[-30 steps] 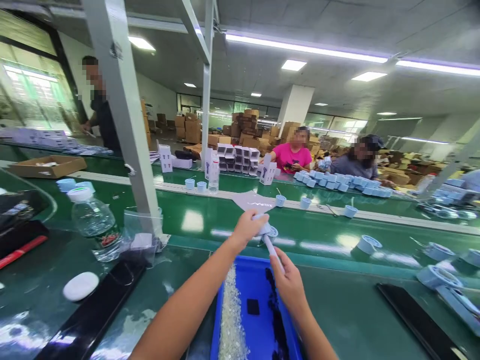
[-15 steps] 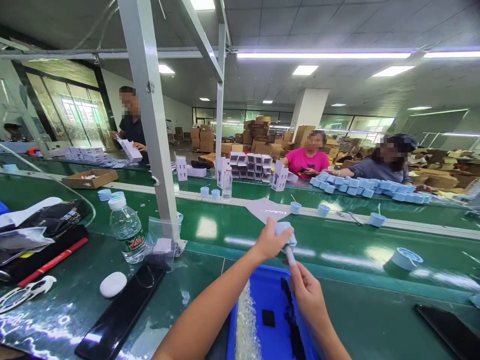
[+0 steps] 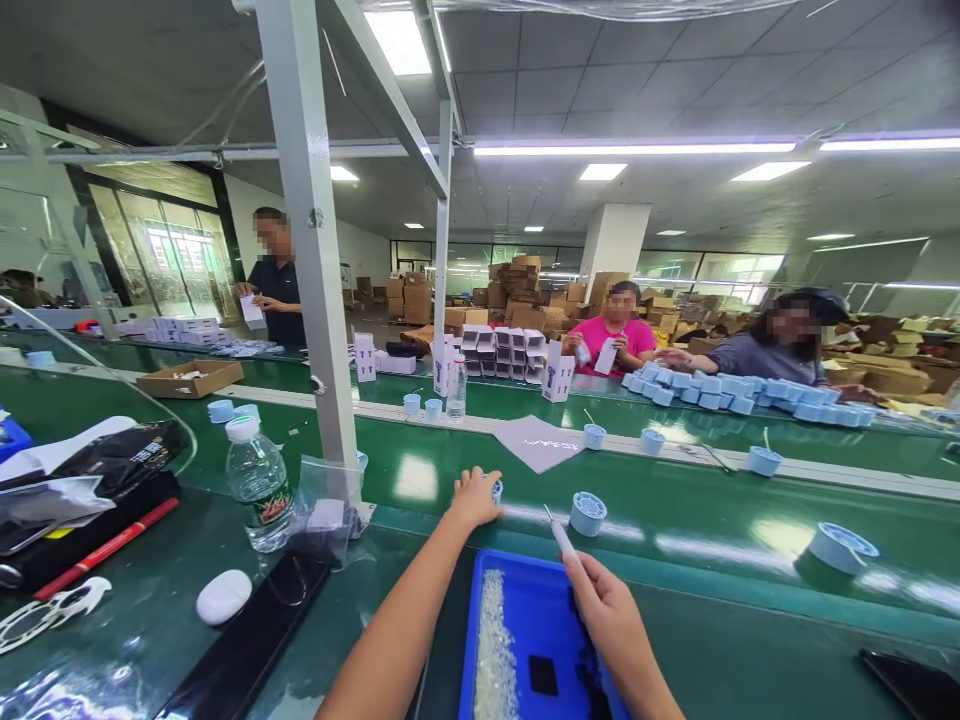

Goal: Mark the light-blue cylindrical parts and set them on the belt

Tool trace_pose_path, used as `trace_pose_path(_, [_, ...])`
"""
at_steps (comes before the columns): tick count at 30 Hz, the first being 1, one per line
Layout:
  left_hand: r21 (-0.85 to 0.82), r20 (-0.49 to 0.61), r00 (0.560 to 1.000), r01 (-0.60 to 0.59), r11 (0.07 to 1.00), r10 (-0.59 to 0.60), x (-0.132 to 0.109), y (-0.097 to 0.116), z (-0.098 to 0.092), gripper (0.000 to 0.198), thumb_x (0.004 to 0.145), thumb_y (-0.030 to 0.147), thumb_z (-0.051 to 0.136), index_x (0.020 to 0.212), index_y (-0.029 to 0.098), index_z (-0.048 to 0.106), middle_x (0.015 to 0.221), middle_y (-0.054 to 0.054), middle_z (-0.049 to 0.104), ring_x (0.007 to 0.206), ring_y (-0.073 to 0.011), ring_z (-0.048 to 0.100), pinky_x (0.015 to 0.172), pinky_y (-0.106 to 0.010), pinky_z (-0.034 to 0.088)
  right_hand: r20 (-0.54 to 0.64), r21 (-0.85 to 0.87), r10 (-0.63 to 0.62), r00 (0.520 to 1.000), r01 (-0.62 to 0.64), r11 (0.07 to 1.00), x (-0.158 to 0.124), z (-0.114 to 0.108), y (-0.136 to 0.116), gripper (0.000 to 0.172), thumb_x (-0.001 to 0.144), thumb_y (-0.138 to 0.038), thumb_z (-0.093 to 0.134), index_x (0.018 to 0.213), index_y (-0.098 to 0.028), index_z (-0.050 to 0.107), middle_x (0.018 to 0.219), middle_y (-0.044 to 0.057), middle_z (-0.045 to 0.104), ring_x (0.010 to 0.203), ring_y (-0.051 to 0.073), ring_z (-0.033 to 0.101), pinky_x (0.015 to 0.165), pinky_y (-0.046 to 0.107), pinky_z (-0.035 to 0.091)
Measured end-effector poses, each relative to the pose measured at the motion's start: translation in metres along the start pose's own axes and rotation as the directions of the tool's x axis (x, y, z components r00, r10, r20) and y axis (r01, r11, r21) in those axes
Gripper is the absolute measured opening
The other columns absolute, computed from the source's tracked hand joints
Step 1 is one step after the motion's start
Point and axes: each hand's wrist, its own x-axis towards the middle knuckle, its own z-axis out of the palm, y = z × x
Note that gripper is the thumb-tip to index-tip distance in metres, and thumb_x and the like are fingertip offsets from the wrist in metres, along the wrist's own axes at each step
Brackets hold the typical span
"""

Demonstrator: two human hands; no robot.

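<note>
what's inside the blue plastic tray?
Blue plastic tray: a strip of small clear beads and a black square piece. The right hand, gripping a white pen-like tool, hides the right side.

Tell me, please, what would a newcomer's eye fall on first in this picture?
The long green conveyor belt fills the middle, with light blue cups dotted along it. In front, the right hand holds a white pen-like tool above a blue tray that carries a strip of clear beads. The left hand reaches to a small blue piece on the belt's near edge.
</note>
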Motion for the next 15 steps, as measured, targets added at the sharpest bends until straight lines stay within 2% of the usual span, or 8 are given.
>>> trace_pose_path(1, [-0.088, -0.045, 0.999, -0.005, 0.996, 0.001, 0.002, -0.002, -0.002, 0.065, 0.062, 0.035, 0.077, 0.123, 0.028, 0.055, 0.123, -0.011, 0.051, 0.117, -0.0346, 0.043, 0.097, -0.047, 0.035, 0.002, -0.004, 0.001, 1.0, -0.001, 1.0, 0.0, 0.0, 0.001, 0.057, 0.075, -0.066, 0.052, 0.086, -0.014, 0.071, 0.055, -0.001, 0.05, 0.051, 0.014, 0.044, 0.045, 0.023, 0.034])
trace_pose_path(4, [-0.403, -0.219, 0.972, -0.008, 0.915, -0.088, 0.008, -0.012, -0.019, 0.017, 0.079, 0.031, 0.061, 0.092, 0.021, 0.066, 0.099, -0.008, 0.063, 0.101, -0.0247, 0.056, 0.09, -0.036, 0.042, -0.008, -0.021, 0.002, 1.0, -0.002, 1.0, 0.0, 0.001, 0.001, 0.059, 0.075, -0.067, 0.051, 0.091, -0.014, 0.071, 0.058, 0.0, 0.054, 0.053, 0.015, 0.048, 0.047, 0.023, 0.038])
trace_pose_path(5, [-0.48, -0.245, 0.959, 0.008, 0.877, -0.143, 0.009, -0.016, -0.026, 0.015, 0.084, 0.026, 0.052, 0.083, 0.019, 0.066, 0.09, -0.007, 0.065, 0.09, -0.021, 0.06, 0.082, -0.032, 0.045, -0.018, -0.031, 0.0, 1.0, -0.001, 1.0, 0.0, 0.001, 0.001, 0.059, 0.075, -0.067, 0.051, 0.092, -0.014, 0.071, 0.058, 0.0, 0.056, 0.054, 0.015, 0.05, 0.048, 0.023, 0.039])
trace_pose_path(6, [-0.534, -0.253, 0.948, 0.031, 0.845, -0.195, 0.011, -0.022, -0.032, 0.022, 0.087, 0.022, 0.045, 0.077, 0.017, 0.064, 0.082, -0.007, 0.065, 0.078, -0.0182, 0.062, 0.073, -0.029, 0.047, -0.028, -0.041, -0.002, 1.0, 0.001, 0.999, 0.0, 0.001, 0.001, 0.06, 0.074, -0.067, 0.051, 0.092, -0.014, 0.071, 0.059, 0.001, 0.057, 0.055, 0.016, 0.052, 0.049, 0.023, 0.041])
trace_pose_path(8, [-0.584, -0.267, 0.925, 0.068, 0.809, -0.27, 0.012, -0.033, -0.041, 0.028, 0.088, 0.017, 0.038, 0.075, 0.015, 0.062, 0.075, -0.007, 0.064, 0.063, -0.0154, 0.062, 0.059, -0.025, 0.046, -0.043, -0.065, -0.002, 0.999, -0.001, 0.998, 0.0, 0.0, 0.001, 0.06, 0.072, -0.068, 0.051, 0.091, -0.015, 0.072, 0.063, 0.002, 0.061, 0.06, 0.018, 0.056, 0.052, 0.023, 0.044])
trace_pose_path(12, [-0.668, -0.305, 0.878, 0.079, 0.74, -0.369, 0.009, -0.048, -0.043, 0.022, 0.085, 0.017, 0.045, 0.068, 0.016, 0.06, 0.067, -0.005, 0.063, 0.06, -0.0143, 0.063, 0.052, -0.022, 0.045, -0.036, -0.126, 0.045, 0.998, -0.049, 0.991, 0.001, -0.004, 0.004, 0.061, 0.067, -0.07, 0.052, 0.091, -0.017, 0.073, 0.066, 0.003, 0.066, 0.069, 0.022, 0.063, 0.056, 0.023, 0.049])
trace_pose_path(15, [-0.703, -0.33, 0.852, 0.066, 0.708, -0.407, 0.005, -0.047, -0.037, 0.02, 0.081, 0.017, 0.052, 0.061, 0.017, 0.057, 0.06, -0.001, 0.06, 0.062, -0.013, 0.064, 0.052, -0.018, 0.043, -0.01, -0.155, 0.153, 0.988, -0.153, 0.976, 0.006, -0.012, 0.015, 0.062, 0.062, -0.069, 0.055, 0.093, -0.019, 0.074, 0.077, 0.003, 0.072, 0.077, 0.025, 0.067, 0.059, 0.023, 0.052])
